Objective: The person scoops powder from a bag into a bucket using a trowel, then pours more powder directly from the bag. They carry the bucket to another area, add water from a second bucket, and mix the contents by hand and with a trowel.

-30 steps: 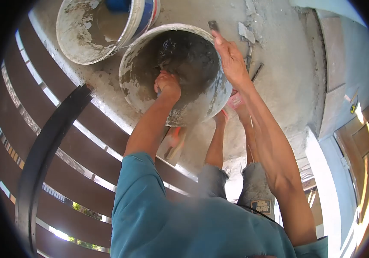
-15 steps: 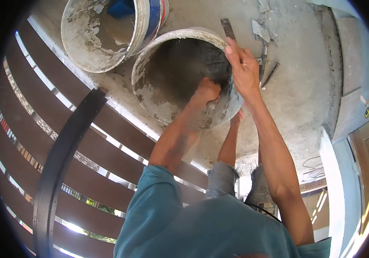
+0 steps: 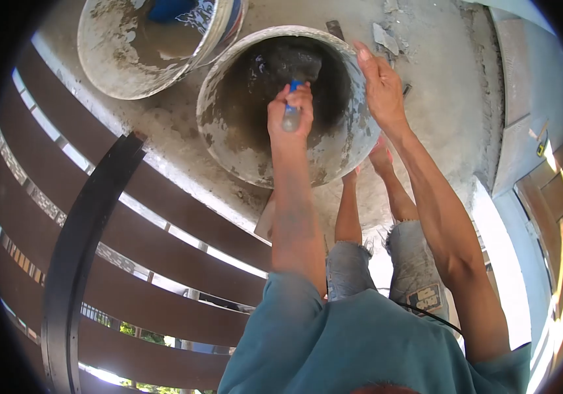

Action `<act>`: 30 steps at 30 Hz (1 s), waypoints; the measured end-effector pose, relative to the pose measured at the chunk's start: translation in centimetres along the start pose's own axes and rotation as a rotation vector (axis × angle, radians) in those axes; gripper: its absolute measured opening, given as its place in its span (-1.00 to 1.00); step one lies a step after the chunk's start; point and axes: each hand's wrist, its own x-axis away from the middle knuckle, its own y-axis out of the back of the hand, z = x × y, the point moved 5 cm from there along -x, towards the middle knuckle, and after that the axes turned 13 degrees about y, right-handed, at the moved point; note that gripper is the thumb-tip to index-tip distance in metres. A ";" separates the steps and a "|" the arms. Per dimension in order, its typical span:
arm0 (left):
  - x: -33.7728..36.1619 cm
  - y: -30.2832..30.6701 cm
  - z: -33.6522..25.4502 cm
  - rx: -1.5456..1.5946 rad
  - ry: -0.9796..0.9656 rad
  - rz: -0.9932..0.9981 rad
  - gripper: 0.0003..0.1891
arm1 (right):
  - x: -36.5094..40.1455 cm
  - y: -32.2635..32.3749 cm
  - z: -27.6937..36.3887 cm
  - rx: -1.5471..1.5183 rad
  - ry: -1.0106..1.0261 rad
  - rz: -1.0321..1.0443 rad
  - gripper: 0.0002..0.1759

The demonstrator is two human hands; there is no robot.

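A wide bucket with a crusted rim stands in front of me, with dark grey wet material inside. My left hand is inside it, closed around the blue and grey handle of a tool. The tool's far end is partly lost in the dark material. My right hand rests against the right side of the bucket's rim, thumb and fingers partly spread, with no tool in it.
Another bucket with something blue inside stands at the upper left. A slatted fence and a dark metal post are on the left. Broken pieces and a flat strip lie on the floor beyond.
My left hand has moved up and left inside the bucket, and the tool's blue handle now shows. My right hand stays by the rim, slightly further right. The whole view has shifted a little.
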 end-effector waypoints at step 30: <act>3.9 1.6 -0.9 -3.357 -0.012 -1.349 -0.81 | 0.7 0.5 1.6 0.068 0.064 -0.007 -0.35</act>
